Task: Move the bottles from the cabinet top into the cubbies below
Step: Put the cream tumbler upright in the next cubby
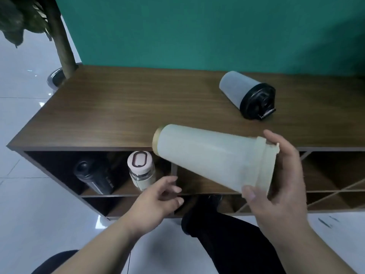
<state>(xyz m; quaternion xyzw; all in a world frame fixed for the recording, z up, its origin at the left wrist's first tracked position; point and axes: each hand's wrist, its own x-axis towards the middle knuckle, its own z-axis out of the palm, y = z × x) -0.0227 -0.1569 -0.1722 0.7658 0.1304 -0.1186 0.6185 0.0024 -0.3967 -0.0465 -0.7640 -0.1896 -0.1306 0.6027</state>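
Note:
My right hand (280,175) grips a large pale frosted bottle (207,155) by its lid end, holding it tilted in the air in front of the cabinet's front edge, base pointing up-left. My left hand (158,198) hovers open and empty in front of the upper cubbies, just below a pink-lidded glass bottle (141,171). That bottle and a black bottle (92,175) stand in the upper left cubby. A grey bottle with a black lid (246,93) lies on its side on the wooden cabinet top (118,107), at the back right.
A potted plant's trunk (63,46) stands at the cabinet's far left corner. A green wall runs behind. To the right are cubbies with diagonal dividers (331,192). My dark-trousered legs (227,238) are in front of the lower shelf, on a white tiled floor.

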